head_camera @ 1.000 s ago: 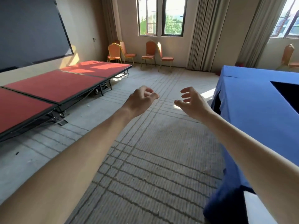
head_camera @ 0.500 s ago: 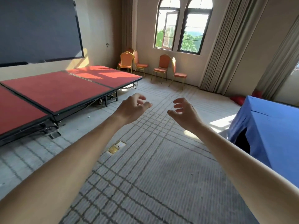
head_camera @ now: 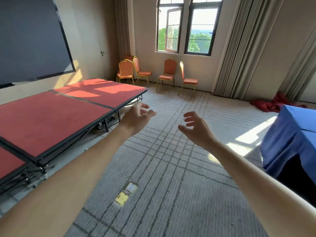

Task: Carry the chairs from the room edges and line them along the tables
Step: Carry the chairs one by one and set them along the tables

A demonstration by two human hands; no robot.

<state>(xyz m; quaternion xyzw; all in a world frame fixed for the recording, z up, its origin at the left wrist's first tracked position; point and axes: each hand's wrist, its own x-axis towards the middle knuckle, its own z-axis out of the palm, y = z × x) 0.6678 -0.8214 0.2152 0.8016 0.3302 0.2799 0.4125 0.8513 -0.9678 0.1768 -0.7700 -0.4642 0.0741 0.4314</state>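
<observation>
While both arms reach forward, the left hand point(head_camera: 135, 119) and right hand point(head_camera: 198, 129) hang loosely spread, holding nothing; the orange chairs point(head_camera: 168, 72) stand under the window point(head_camera: 186, 26), well apart from the blue table point(head_camera: 290, 134).

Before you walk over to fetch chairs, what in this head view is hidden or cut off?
- Head view: a chair back peeks from behind the two corner chairs, which hide the rest of it, so the count there is unsure.
- Head view: the blue table is cut off by the right edge; its length and any chairs along it are unseen.
- Head view: the red cloth is partly hidden by the table corner.
</observation>
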